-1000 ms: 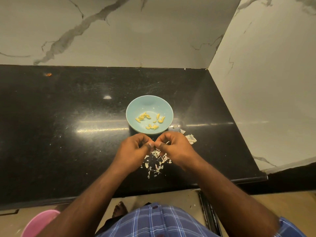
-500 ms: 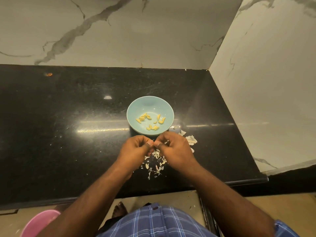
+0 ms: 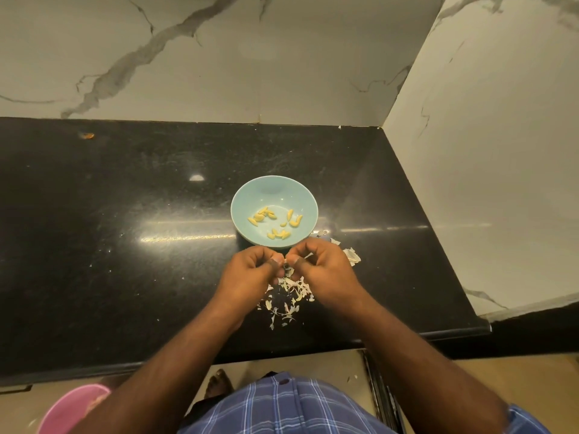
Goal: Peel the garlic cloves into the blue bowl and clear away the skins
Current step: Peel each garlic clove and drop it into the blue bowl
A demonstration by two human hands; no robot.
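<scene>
Over the near edge of the black counter (image 3: pixel 125 245), head view: both forearms reach in from below, wrists angled inward, knuckles up. Left hand (image 3: pixel 250 274) and right hand (image 3: pixel 322 270) meet thumb to thumb, fingers curled, pinching one small garlic clove (image 3: pixel 285 261) between the tips; it is mostly hidden. Blue bowl (image 3: pixel 274 211) sits just beyond the hands, peeled cloves (image 3: pixel 275 223) scattered inside. Loose skins (image 3: pixel 291 296) lie on the counter beneath and to the right of the hands. Pink tub (image 3: pixel 72 408) on the floor, lower left.
</scene>
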